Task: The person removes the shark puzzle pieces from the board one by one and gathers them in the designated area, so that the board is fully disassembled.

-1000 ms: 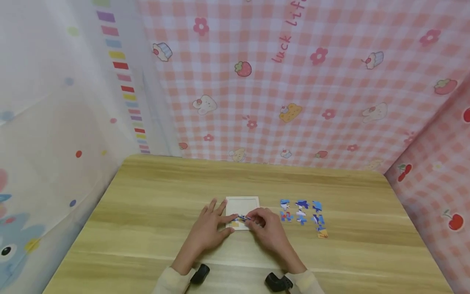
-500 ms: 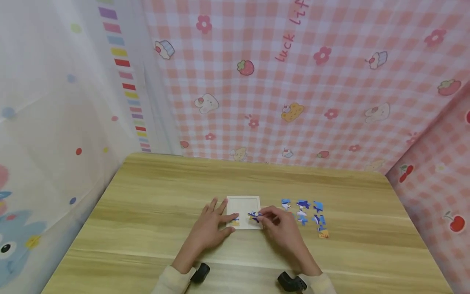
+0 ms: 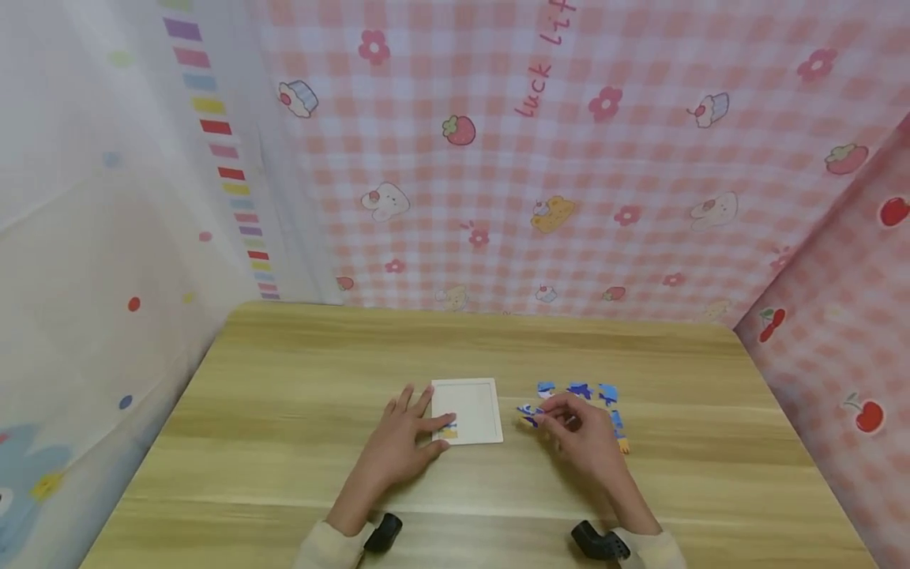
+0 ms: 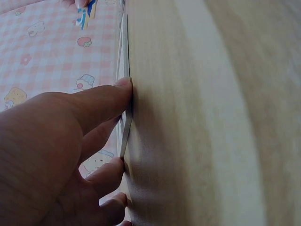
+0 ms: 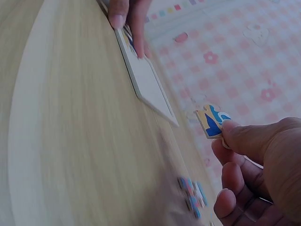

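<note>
A white square puzzle tray (image 3: 475,407) lies flat on the table, with a blue-and-yellow puzzle piece (image 3: 449,431) in its near left corner. My left hand (image 3: 396,442) rests at the tray's left side; its index finger reaches over that piece and its thumb touches the near edge. Between thumb and fingers, my right hand (image 3: 586,436) pinches another puzzle piece (image 5: 210,123), blue, yellow and white. It holds this piece off the table, to the right of the tray. Part of the loose pieces is hidden behind the right hand.
Several loose puzzle pieces (image 3: 580,390) lie in rough rows right of the tray on the wooden table (image 3: 320,348). A pink checked cloth (image 3: 498,174) hangs behind the table. Black wrist devices (image 3: 384,533) sit on both wrists.
My right hand has lifted the pinched piece from the tray and carried it right, towards the loose pieces. The left hand stays on the tray. The head view has shifted slightly.
</note>
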A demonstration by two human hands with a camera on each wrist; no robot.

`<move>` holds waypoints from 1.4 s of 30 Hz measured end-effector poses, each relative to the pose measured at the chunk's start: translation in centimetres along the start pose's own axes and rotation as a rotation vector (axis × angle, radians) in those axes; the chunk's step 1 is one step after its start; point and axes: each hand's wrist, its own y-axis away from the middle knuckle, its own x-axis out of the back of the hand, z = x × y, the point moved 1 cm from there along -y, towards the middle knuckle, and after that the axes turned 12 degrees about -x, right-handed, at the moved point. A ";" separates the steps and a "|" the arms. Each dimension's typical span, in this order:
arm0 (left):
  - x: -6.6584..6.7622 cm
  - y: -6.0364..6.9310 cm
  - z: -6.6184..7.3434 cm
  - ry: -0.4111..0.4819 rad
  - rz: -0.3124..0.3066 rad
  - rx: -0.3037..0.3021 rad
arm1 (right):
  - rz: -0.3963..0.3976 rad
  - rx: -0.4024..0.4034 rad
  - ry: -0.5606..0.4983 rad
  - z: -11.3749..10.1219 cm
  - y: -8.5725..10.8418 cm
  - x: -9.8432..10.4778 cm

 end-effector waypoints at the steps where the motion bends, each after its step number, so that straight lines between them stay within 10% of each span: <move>1: -0.1 0.1 0.0 0.003 0.001 -0.002 | -0.001 -0.007 -0.006 0.2 0.1 0.2; 22: 0.1 0.3 -0.4 0.018 0.001 0.007 | 0.009 -0.018 0.136 4.2 0.7 4.7; 42: 0.5 0.3 0.0 0.043 0.002 0.010 | 0.095 0.068 0.330 4.6 1.1 4.6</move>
